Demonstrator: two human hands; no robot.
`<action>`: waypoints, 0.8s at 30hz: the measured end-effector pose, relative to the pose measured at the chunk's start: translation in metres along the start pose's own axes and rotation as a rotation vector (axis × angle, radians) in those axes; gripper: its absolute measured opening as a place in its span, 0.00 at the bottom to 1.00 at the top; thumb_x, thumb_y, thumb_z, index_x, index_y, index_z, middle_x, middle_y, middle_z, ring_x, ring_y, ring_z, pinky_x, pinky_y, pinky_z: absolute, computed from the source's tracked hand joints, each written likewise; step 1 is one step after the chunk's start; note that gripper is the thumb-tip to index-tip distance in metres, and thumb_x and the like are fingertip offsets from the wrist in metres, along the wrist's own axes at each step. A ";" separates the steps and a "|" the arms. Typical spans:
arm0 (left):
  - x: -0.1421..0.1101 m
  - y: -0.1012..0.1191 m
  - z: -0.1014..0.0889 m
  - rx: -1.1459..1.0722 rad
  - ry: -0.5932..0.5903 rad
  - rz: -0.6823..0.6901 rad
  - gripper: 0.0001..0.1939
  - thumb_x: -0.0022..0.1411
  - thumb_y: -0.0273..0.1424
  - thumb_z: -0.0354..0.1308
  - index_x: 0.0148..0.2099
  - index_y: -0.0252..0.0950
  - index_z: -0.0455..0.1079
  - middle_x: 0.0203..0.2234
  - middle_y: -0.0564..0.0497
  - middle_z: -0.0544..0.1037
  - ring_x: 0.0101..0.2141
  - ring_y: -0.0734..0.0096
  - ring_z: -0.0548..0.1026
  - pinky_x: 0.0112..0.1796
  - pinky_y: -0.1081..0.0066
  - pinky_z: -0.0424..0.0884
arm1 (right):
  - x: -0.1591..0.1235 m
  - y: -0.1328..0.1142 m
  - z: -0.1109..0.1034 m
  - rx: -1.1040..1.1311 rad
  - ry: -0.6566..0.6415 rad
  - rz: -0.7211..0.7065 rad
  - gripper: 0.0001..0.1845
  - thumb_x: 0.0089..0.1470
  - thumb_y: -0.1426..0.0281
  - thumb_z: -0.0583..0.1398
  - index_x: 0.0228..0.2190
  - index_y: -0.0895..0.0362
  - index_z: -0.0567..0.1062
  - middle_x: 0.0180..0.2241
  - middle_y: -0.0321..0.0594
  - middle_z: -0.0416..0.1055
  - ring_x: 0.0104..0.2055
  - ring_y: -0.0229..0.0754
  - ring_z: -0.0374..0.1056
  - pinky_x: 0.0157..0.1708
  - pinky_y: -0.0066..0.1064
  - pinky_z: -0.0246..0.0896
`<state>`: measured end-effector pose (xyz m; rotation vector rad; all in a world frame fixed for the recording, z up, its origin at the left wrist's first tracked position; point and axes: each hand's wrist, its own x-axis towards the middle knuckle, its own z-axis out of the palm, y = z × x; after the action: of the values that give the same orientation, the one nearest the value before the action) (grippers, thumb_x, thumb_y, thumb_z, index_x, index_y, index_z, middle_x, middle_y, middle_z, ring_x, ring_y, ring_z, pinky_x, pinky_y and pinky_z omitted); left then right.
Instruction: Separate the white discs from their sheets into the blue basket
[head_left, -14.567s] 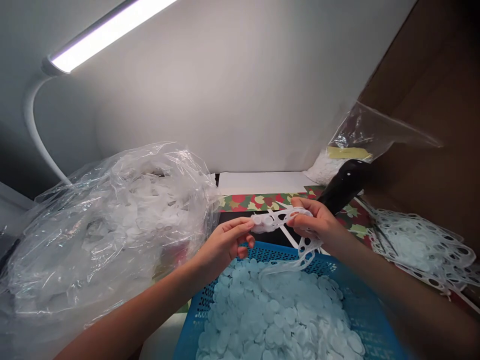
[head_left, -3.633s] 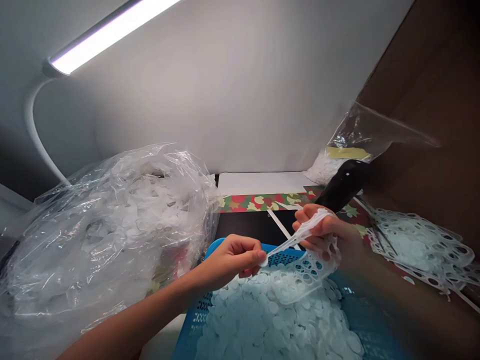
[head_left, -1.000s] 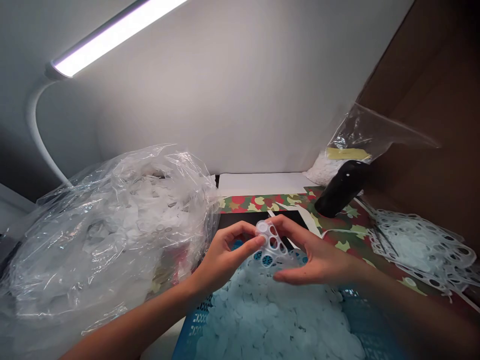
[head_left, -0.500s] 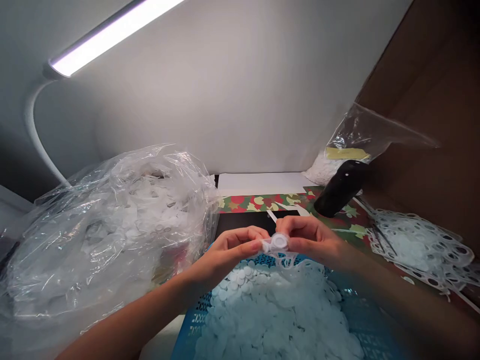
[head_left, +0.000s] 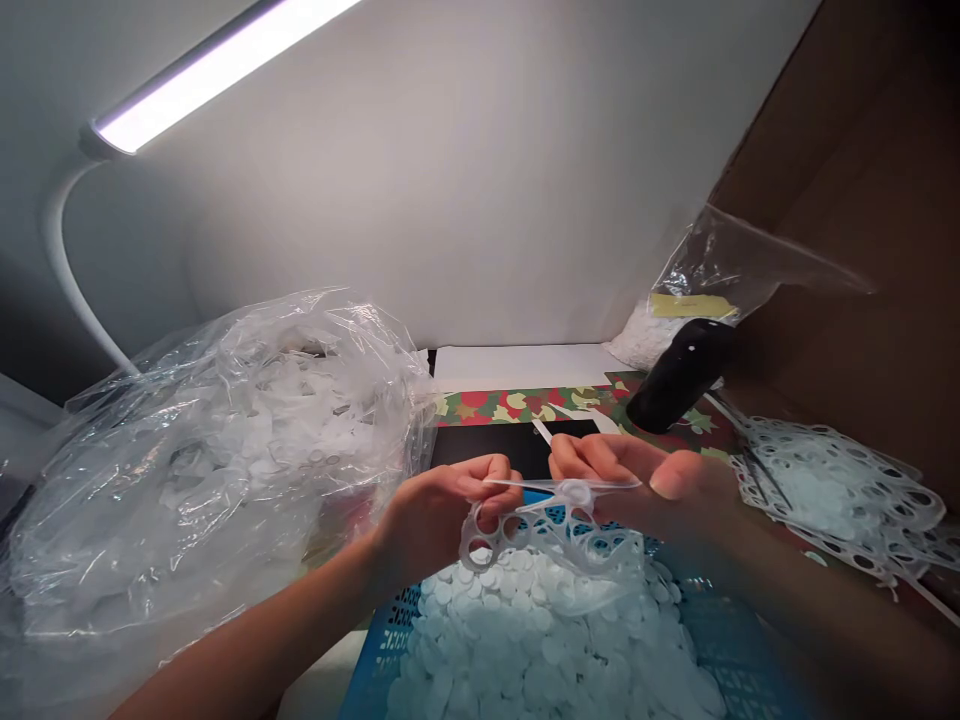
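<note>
My left hand [head_left: 465, 488] is closed in a pinch on a translucent white plastic sheet punched with round holes [head_left: 481, 540]. The sheet hangs in a loose bunch above a blue perforated basket [head_left: 379, 650]. At its other end, my right hand [head_left: 615, 475] has its fingers curled behind the sheet, and its thumb stands away from them. A small white disc [head_left: 576, 493] shows in the sheet in front of the right fingers. Beneath both hands, the basket holds a heap of thin white discs [head_left: 525, 630].
A clear plastic bag of white pieces [head_left: 247, 450] lies left under a lamp [head_left: 217, 80]. To the right are a black cylindrical object [head_left: 679, 375], a pile of punched sheets [head_left: 840, 490] and another clear bag [head_left: 645, 335]. A white strip [head_left: 541, 430] shows beyond my right fingers.
My hands have moved apart, stretching out the punched sheet between them. Its holes now show below my left fingers. My right thumb has lifted away from the fingers.
</note>
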<state>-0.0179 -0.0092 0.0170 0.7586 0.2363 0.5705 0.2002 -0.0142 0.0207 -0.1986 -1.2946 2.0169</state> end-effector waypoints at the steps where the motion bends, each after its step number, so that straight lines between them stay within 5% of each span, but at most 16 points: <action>1: 0.000 -0.001 0.000 0.012 0.004 0.002 0.12 0.45 0.30 0.60 0.22 0.34 0.57 0.19 0.56 0.59 0.20 0.80 0.57 0.20 0.78 0.54 | 0.000 0.001 -0.001 0.014 -0.002 0.010 0.12 0.39 0.69 0.61 0.20 0.58 0.60 0.29 0.38 0.53 0.31 0.38 0.54 0.30 0.29 0.52; 8: 0.002 -0.008 -0.004 0.321 0.080 0.098 0.04 0.56 0.28 0.60 0.30 0.33 0.69 0.30 0.54 0.67 0.22 0.85 0.65 0.23 0.81 0.64 | -0.001 0.006 0.001 0.017 0.019 0.003 0.16 0.45 0.75 0.61 0.19 0.57 0.56 0.19 0.30 0.50 0.24 0.34 0.48 0.25 0.27 0.44; 15: 0.001 -0.010 0.000 0.615 0.279 0.172 0.04 0.55 0.30 0.62 0.33 0.34 0.75 0.25 0.53 0.74 0.26 0.80 0.70 0.24 0.80 0.69 | -0.004 0.010 0.000 -0.142 0.131 0.068 0.20 0.46 0.76 0.64 0.21 0.57 0.54 0.22 0.29 0.53 0.22 0.31 0.46 0.22 0.24 0.41; 24: -0.003 -0.016 0.007 0.875 0.445 0.336 0.11 0.50 0.31 0.66 0.28 0.34 0.66 0.24 0.55 0.73 0.25 0.79 0.71 0.25 0.78 0.69 | 0.000 0.009 0.007 -0.259 0.046 0.105 0.11 0.50 0.75 0.63 0.29 0.58 0.63 0.27 0.33 0.60 0.26 0.30 0.55 0.24 0.22 0.50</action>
<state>-0.0114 -0.0246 0.0106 1.5303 0.8121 0.9711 0.1928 -0.0217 0.0165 -0.4393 -1.5425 1.9127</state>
